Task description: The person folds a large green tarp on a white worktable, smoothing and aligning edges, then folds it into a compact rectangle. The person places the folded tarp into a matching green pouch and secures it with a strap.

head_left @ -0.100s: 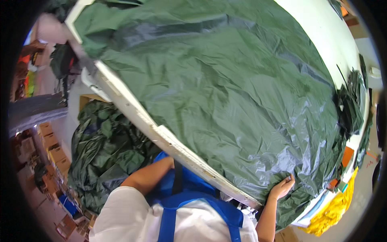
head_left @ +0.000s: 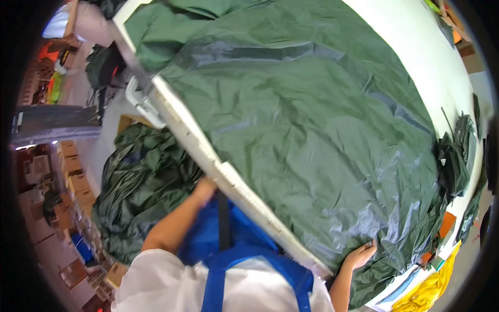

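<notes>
L hand [head_left: 205, 189] now shows by dark-green pile [head_left: 138, 195], near edge of white table [head_left: 431, 62] — hidden a sec ago; blurred, can't tell grip. R hand [head_left: 361, 255] still on green sheet [head_left: 296, 135], grip unclear too — sheet's spread over table, top cut off.

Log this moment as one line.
left hand: near crumpled dark green fabric heap; right hand: on wrinkled green fabric sheet; grips: unclear; lower right: bunched yellow fabric

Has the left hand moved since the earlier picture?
Yes: against the table edge, the left hand has shifted toward the picture's upper left, nearer the dark green heap.
</notes>
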